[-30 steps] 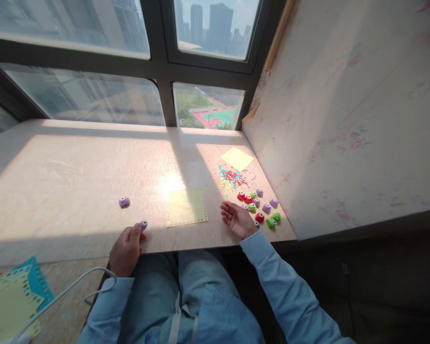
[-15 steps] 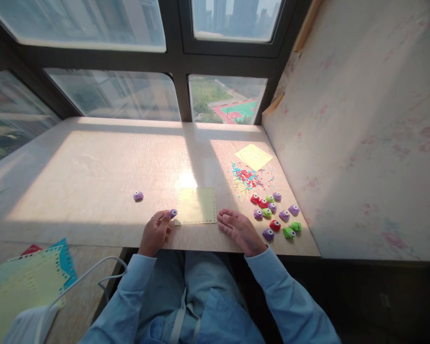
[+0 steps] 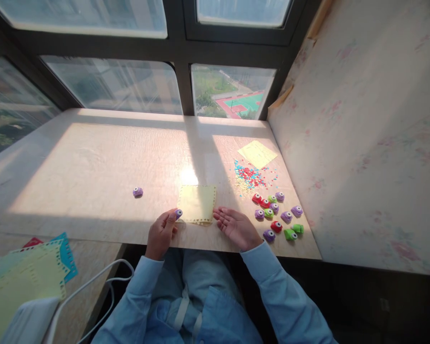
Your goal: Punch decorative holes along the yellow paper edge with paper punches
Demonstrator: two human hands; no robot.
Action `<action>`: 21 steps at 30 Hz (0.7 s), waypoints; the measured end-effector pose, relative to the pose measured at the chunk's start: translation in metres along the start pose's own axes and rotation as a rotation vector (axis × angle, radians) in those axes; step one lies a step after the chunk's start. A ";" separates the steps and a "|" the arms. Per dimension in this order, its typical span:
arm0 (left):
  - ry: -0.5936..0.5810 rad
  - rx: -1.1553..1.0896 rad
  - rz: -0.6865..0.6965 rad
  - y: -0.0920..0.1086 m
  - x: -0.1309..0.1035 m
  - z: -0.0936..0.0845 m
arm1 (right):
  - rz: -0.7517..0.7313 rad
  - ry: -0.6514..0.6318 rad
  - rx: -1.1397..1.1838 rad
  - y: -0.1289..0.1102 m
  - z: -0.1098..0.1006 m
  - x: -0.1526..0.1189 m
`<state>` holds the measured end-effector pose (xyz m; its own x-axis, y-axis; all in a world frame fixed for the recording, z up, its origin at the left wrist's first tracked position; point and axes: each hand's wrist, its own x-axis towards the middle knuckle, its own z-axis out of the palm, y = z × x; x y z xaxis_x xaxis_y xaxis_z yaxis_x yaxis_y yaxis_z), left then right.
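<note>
A small purple craft hole punch is pinched in my left hand, between thumb and fingers, at the lower left corner of a pale yellow sheet of paper. Small punched holes run along the sheet's edges, and its lower edge looks slightly lifted. At the right edge of the paper, my right hand lies with fingers stretched out and palm partly up. Its fingertips are at the paper's edge; whether they press on it I cannot tell. Another purple punch stands alone to the left.
Several red, green and purple punches are grouped at the right. Behind them lie scattered paper bits and a yellow sheet. Punched coloured sheets, a white device and its white cable occupy the lower left. A papered wall bounds the right.
My left hand has moved slightly right with the purple punch, closer over the paper's corner. My right hand has turned palm more upward and shifted slightly left. The camera view has tilted a little.
</note>
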<state>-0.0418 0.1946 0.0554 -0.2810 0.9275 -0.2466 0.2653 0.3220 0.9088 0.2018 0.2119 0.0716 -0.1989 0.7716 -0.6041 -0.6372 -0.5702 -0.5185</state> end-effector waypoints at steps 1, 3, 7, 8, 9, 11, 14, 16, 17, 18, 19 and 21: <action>0.001 -0.009 -0.003 0.000 0.001 -0.001 | 0.025 -0.006 0.005 -0.001 0.000 0.003; -0.003 -0.036 -0.011 0.000 0.002 -0.002 | 0.056 -0.029 -0.008 -0.003 0.003 0.007; -0.041 -0.077 -0.012 -0.003 0.006 -0.005 | 0.008 -0.023 -0.210 -0.003 0.011 0.014; -0.050 -0.084 -0.010 -0.004 0.006 -0.006 | -0.035 -0.013 -0.317 -0.003 0.013 0.016; -0.056 -0.092 -0.007 -0.004 0.007 -0.006 | -0.090 0.005 -0.436 -0.004 0.015 0.019; -0.070 -0.116 -0.006 -0.005 0.009 -0.007 | -0.208 0.061 -0.672 -0.005 0.017 0.024; -0.098 -0.168 -0.019 -0.004 0.010 -0.009 | -0.316 0.142 -0.908 -0.006 0.017 0.032; -0.119 -0.211 -0.020 -0.004 0.010 -0.010 | -0.349 0.145 -0.982 -0.005 0.017 0.035; -0.129 -0.231 -0.014 -0.004 0.010 -0.012 | -0.364 0.140 -0.998 -0.004 0.017 0.037; -0.142 -0.248 -0.006 -0.005 0.009 -0.014 | -0.378 0.137 -1.009 -0.002 0.017 0.037; -0.156 -0.260 0.000 -0.005 0.009 -0.016 | -0.392 0.137 -1.020 0.001 0.017 0.038; -0.175 -0.260 0.002 -0.006 0.009 -0.023 | -0.418 0.151 -1.058 0.005 0.017 0.037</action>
<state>-0.0669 0.1966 0.0552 -0.1121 0.9538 -0.2788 0.0141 0.2821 0.9593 0.1787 0.2428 0.0571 0.0177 0.9555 -0.2944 0.3265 -0.2838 -0.9016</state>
